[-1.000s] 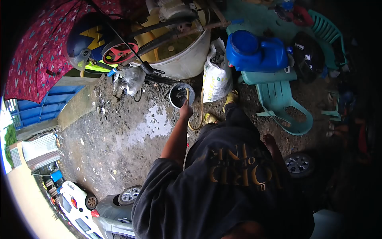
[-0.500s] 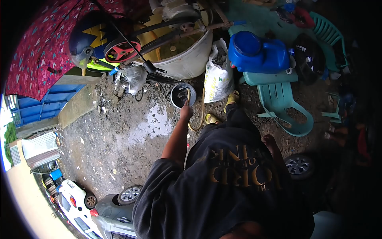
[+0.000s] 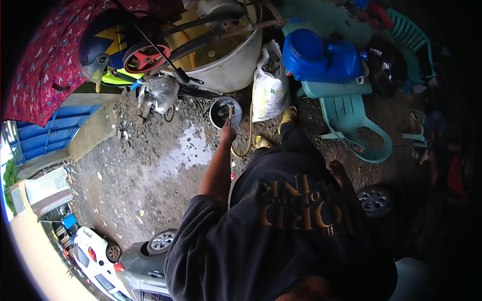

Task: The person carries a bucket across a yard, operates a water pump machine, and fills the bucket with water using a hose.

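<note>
Wrapped round a tan hose, my left hand is closed just below a dark bucket. The hose end reaches over the bucket's opening, and the rest loops down beside my yellow footwear. Dark contents show in the bucket, too unclear to name. At my right side hangs my right hand, near a teal plastic chair; its fingers are too dark to make out.
A white sack stands right of the bucket, below a large pale tub. A blue jug sits on a teal table. Elsewhere are a puddle, a loose wheel, a red umbrella and parked cars.
The whole view has shifted slightly, so the bucket and sack sit a little higher and further left. My left hand still grips the hose over the bucket.
</note>
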A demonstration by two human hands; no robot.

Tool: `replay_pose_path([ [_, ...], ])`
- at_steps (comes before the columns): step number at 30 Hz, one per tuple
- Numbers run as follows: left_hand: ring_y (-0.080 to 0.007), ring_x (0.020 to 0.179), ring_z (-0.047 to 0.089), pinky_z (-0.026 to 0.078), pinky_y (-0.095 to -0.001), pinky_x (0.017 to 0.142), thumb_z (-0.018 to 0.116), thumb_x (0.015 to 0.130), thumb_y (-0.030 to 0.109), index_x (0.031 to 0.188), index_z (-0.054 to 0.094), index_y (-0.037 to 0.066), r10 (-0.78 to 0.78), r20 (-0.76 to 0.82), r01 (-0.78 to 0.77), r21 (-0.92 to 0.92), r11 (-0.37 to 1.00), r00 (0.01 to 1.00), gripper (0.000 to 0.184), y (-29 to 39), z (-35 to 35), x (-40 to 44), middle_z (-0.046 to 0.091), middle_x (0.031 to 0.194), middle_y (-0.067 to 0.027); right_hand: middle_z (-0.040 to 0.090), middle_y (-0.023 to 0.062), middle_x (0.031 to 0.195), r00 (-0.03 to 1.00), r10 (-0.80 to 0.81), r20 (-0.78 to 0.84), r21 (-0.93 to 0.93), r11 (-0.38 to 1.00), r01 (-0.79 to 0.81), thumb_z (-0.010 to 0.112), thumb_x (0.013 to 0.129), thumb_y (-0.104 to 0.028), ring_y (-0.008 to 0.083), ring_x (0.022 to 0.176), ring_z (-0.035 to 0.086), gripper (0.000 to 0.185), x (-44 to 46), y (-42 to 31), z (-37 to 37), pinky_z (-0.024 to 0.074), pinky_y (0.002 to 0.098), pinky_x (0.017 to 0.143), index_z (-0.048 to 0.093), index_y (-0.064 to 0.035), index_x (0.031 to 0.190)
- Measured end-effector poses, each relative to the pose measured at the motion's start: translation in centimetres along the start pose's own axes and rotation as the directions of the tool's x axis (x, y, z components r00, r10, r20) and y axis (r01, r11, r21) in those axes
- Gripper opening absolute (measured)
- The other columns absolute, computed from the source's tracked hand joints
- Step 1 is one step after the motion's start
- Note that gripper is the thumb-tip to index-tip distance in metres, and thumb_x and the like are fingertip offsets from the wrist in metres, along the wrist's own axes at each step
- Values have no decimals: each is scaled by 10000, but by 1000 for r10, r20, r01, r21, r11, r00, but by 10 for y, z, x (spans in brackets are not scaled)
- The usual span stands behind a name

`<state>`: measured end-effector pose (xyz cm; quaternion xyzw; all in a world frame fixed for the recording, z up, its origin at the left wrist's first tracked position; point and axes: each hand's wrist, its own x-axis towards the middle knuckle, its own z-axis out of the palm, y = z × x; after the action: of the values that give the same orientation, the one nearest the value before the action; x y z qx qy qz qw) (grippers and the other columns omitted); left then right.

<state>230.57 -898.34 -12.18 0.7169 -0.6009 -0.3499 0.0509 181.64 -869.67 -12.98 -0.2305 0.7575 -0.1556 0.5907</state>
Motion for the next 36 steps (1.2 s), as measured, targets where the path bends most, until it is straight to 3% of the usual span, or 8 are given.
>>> replay_pose_path([
  [6, -398, 828, 611, 487, -465, 734, 457, 773, 92, 1299, 407, 71, 16, -30, -17, -14, 1000, 999, 528, -17, 7, 8, 619, 888, -261, 595, 110, 955, 999, 43, -17, -47, 998, -44, 433, 918, -161, 203, 809, 607, 229, 12, 10, -1, 490, 337, 654, 531, -34, 1082],
  [8, -402, 829, 607, 486, -466, 730, 461, 767, 77, 1291, 412, 72, 12, -17, -11, 46, 999, 1000, 526, -10, 1, 3, 620, 893, -252, 594, 101, 943, 1000, -8, -30, -285, 958, -1, 440, 921, -169, 198, 816, 604, 228, -14, -21, 0, 489, 335, 659, 533, -35, 1081],
  [11, -389, 826, 612, 490, -457, 724, 469, 759, 53, 1262, 430, 73, 47, 33, -46, -6, 999, 998, 506, -6, -2, -2, 620, 923, -231, 582, 95, 930, 982, 183, -52, -18, 983, -184, 450, 913, -134, 195, 795, 592, 206, -22, -32, 10, 485, 326, 641, 535, -38, 1074],
  [13, -367, 840, 617, 493, -452, 721, 490, 765, 57, 1190, 470, 79, 133, -73, -126, 100, 987, 988, 426, -34, 22, 8, 614, 980, -196, 581, 95, 928, 1000, -12, -20, -204, 979, 8, 454, 907, -128, 196, 794, 591, 205, 3, 0, 3, 485, 325, 640, 536, -38, 1071],
  [15, -366, 902, 608, 481, -447, 791, 479, 759, 57, 1245, 453, 75, -124, 25, 121, 93, 988, 992, 487, -36, 24, 13, 613, 1000, -213, 580, 95, 926, 996, -92, 0, -244, 966, 90, 457, 902, -123, 196, 793, 591, 203, 23, 9, 3, 485, 324, 639, 537, -38, 1068],
  [18, -380, 831, 614, 490, -437, 740, 473, 754, 88, 1301, 401, 84, 99, -43, -93, 115, 989, 994, 552, -44, 36, 13, 616, 957, -228, 579, 96, 924, 993, -115, 4, -262, 958, 113, 462, 894, -114, 197, 792, 590, 201, 36, 3, 3, 485, 321, 638, 539, -38, 1064],
  [19, -378, 819, 620, 488, -446, 730, 482, 750, 86, 1310, 387, 70, -48, -32, 48, 10, 999, 998, 568, -29, 26, 6, 622, 893, -241, 579, 96, 923, 993, -114, 6, -270, 956, 111, 464, 892, -112, 197, 792, 590, 200, 38, 2, 3, 485, 321, 638, 539, -38, 1062],
  [36, -366, 883, 615, 486, -423, 805, 470, 743, 44, 1299, 373, 8, -65, -10, 64, -69, 996, 998, 566, -19, 7, -7, 616, 967, -246, 571, 96, 909, 911, -391, 131, -483, 778, 403, 493, 847, -64, 201, 785, 585, 199, 41, 49, -13, 485, 309, 630, 548, -40, 1037],
])
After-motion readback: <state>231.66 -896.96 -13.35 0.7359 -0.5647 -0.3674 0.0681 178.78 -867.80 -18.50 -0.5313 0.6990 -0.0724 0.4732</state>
